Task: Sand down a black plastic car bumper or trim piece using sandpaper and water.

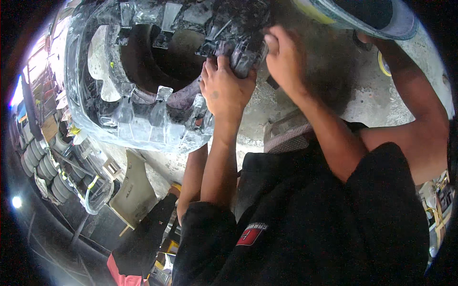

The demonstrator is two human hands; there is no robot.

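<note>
A large rounded, tyre-like piece (90, 121) fills the upper left, dusty black and grey with raised blocks and a wide central opening. My left hand (228, 90) lies on its right side, fingers apart and stretched over a dark block (245, 62). Right beside it, my right hand (288, 59) is closed, thumb and curled fingers at the block's outer edge. Whatever it pinches is hidden by the fingers. Patches of whitish dust and shiny film-like strips cover many of the blocks.
A pale round rim (405, 28) stands at the upper right above a yellow ring (383, 64). A bent bare limb (410, 81), seemingly a leg, lies below it. At left are a beige chair (136, 190) and stacked grey rounded things (45, 167). Stained concrete floor (369, 97) spreads at right.
</note>
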